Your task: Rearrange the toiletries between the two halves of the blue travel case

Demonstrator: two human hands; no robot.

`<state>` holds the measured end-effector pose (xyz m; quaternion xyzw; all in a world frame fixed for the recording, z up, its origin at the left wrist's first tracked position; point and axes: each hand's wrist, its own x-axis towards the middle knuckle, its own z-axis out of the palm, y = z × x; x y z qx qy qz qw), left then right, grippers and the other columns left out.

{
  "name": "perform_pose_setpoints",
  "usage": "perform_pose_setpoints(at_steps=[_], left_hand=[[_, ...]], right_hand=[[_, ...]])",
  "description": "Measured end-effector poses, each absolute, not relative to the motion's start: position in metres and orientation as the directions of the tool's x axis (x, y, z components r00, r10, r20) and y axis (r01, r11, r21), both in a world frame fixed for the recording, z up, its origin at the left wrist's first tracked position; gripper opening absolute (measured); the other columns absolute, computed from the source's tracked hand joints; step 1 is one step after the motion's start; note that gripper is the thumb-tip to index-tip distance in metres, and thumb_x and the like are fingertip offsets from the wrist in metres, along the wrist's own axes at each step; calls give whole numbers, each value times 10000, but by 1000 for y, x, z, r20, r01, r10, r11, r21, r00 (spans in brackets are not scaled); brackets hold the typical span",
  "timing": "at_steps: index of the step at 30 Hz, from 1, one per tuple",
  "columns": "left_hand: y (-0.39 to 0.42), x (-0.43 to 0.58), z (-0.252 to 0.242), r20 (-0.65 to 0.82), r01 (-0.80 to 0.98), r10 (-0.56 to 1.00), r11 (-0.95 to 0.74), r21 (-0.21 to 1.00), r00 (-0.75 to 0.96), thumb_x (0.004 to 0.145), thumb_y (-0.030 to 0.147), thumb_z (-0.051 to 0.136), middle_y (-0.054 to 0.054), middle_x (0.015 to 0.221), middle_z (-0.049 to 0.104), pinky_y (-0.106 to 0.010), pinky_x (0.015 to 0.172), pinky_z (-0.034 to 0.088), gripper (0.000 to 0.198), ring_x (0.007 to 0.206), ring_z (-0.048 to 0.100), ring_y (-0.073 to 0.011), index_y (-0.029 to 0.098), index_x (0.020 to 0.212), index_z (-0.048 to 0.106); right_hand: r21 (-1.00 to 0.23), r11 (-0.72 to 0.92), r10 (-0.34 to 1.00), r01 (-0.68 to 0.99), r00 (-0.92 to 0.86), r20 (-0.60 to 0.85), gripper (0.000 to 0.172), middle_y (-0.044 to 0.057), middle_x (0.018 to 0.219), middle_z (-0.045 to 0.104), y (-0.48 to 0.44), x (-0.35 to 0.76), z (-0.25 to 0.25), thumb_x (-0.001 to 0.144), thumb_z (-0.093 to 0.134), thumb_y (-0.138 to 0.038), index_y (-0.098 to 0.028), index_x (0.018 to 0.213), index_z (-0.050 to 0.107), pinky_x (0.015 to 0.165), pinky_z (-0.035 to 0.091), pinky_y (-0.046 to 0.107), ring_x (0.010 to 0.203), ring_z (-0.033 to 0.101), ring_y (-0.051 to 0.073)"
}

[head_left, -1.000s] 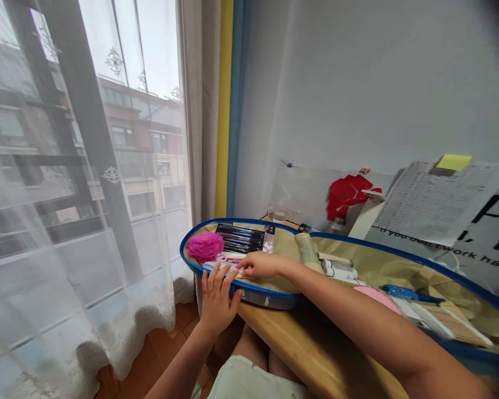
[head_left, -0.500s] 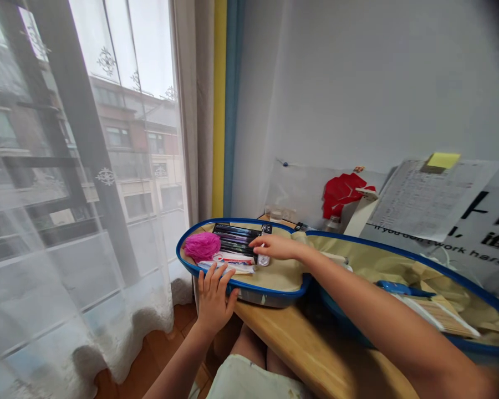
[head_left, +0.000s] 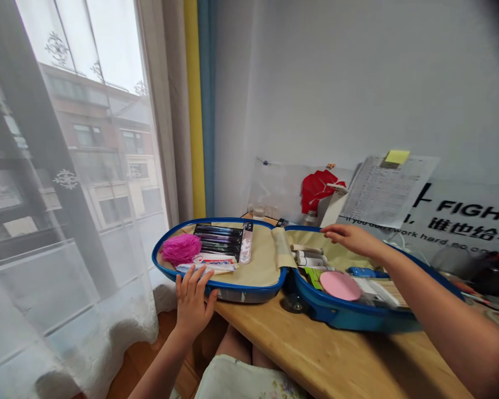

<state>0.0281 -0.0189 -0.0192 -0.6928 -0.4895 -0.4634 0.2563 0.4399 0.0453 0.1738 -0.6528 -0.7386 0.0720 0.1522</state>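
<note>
Live from the table: a blue-rimmed hard-shell suitcase (head_left: 220, 285) lies wide open, both beige-lined halves facing up. Its long axis runs left to right along the pale wooden table (head_left: 316, 346), with the hinge in the middle and a small black caster wheel (head_left: 294, 303) showing on the near side.

The left hand (head_left: 192, 303) is open, fingers spread and pointing far, its fingertips at the near blue rim of the left half and gripping nothing. The right hand (head_left: 351, 238) is open too, fingers reaching left over the far side of the right half. It holds nothing, though I can't tell whether it's touching the rim.

Good handling here looks like open fingers spread on the rim, since the left half sits near the table's end and a push on one side could rock the shell.

In the left half, a fuchsia mesh bath puff (head_left: 181, 249) sits beside a row of dark slim packets (head_left: 218, 239), with a white toothpaste box (head_left: 214, 260) on the near side. Over the hinge stands a beige fabric flap (head_left: 283, 247). In the right half, white tubes (head_left: 310, 255) lie by a round pink compact (head_left: 340, 286) and a blue plastic case (head_left: 366, 272). Beyond, a red paper cutout (head_left: 318, 191) stands against the white wall, and a sheer white curtain (head_left: 66, 277) hangs at left.
</note>
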Motion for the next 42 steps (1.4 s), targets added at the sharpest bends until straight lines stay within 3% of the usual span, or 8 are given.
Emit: perform_pose_setpoints(at_steps=[6,13,21,29,32,35,39,42], left_hand=[[-20,29,-17,900,912,428,-397,104,83,883,300,449,-122,1227,568,-481,1126,127,364,1295,373,-268,190,1223,516],[-20,29,-16,909,914,404,-399,74,103,881,288,456,-128,1221,564,-479,1123,127,358,1295,364,-267,178,1216,514],[-20,29,-15,900,908,428,-404,111,80,875,301,460,-115,1217,574,-475,1125,125,371,1297,369,-265,200,1227,516],[-19,29,-19,899,913,430,-395,102,85,881,302,458,-126,1228,566,-483,1124,131,355,1295,370,-270,180,1208,524],[-19,29,-19,894,914,441,-391,106,85,880,302,458,-123,1237,561,-487,1123,130,360,1294,371,-271,184,1214,521],[-20,29,-19,889,911,452,-392,124,73,878,303,458,-122,1239,563,-488,1125,122,374,1299,368,-272,191,1229,518],[-20,29,-19,883,910,465,-388,143,59,878,314,453,-118,1239,564,-487,1126,124,389,1307,364,-273,200,1245,514],[-20,28,-19,886,911,459,-392,132,69,876,315,459,-118,1237,566,-486,1125,129,387,1305,366,-271,195,1239,519]], right_hand=[[-392,52,999,918,-53,7,465,160,1069,675,19,479,153,788,421,-390,-156,1123,642,828,483,305,971,644,239],[-310,208,941,928,-277,-196,675,100,1388,475,-17,464,136,600,651,-341,-256,1266,579,1081,287,330,1292,431,251],[-313,218,938,924,-287,-192,744,118,1383,473,-20,462,128,555,653,-244,-246,1292,558,1065,314,323,1271,456,254],[-221,208,960,953,-242,-140,782,154,1358,493,-13,462,132,613,619,-421,-192,1348,481,1062,334,338,1250,473,282],[-275,192,975,942,-214,-53,815,146,1424,413,-12,441,159,690,537,-535,-172,1403,381,1063,331,326,1280,435,261],[-322,303,946,897,-324,-11,799,117,1432,404,-9,398,186,751,483,-588,-193,1427,323,1029,370,332,1260,448,237],[-199,500,852,843,-520,-63,741,111,1320,522,6,329,195,718,579,-584,-190,1337,473,990,391,352,1155,521,253],[-106,561,797,821,-570,-197,653,111,1171,624,23,288,183,689,630,-585,-199,1215,601,900,433,362,1032,580,266]])
